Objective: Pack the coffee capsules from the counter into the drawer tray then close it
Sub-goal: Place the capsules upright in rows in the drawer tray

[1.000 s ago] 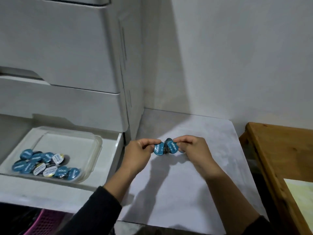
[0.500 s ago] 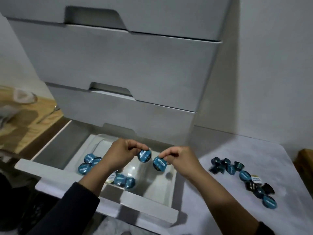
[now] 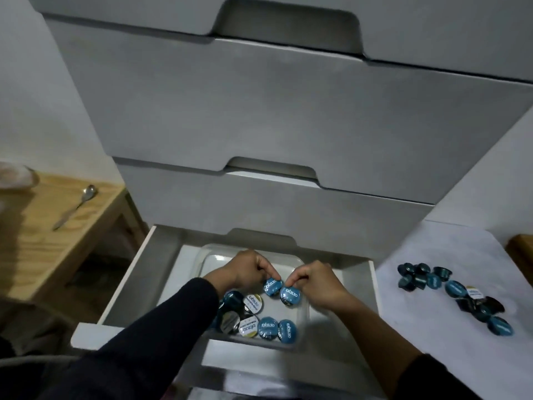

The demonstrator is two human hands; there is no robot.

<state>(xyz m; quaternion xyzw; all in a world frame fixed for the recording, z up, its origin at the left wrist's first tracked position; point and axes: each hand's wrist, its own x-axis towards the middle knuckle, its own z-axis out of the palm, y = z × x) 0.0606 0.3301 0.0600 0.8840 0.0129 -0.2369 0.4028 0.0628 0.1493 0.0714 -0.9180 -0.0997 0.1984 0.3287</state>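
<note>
Both hands low over the clear tray (image 3: 300, 319) in the open bottom drawer (image 3: 129, 284), each with a single blue-lidded coffee capsule: left hand (image 3: 248, 271) pinching one capsule (image 3: 272, 286) by its rim between thumb and curled fingertips, right hand (image 3: 314, 284) pinching a second capsule (image 3: 290, 295) the same way, just beside the first. Lids up and nearly touching over a bare patch of tray floor, apparently to be set down side by side next to the capsules already packed (image 3: 259, 321) at the near left of the tray, blue and white lids together, some hidden under the left sleeve (image 3: 150, 342). Rim pinch likely chosen to leave the small cups free to drop in flat without disturbing their neighbours. Task judged only partly done: a loose cluster of remaining capsules (image 3: 455, 293) on the white counter (image 3: 418, 327) to the right, well apart from the drawer, several tipped on their sides. Two closed drawer fronts (image 3: 259, 111) directly above the open one, overhanging its back edge and limiting access from above. Both forearms across the drawer's front panel, to be cleared before any closing push. To the left, a wooden side table (image 3: 34, 226) with a metal spoon (image 3: 76, 206), of no part in the packing.
</note>
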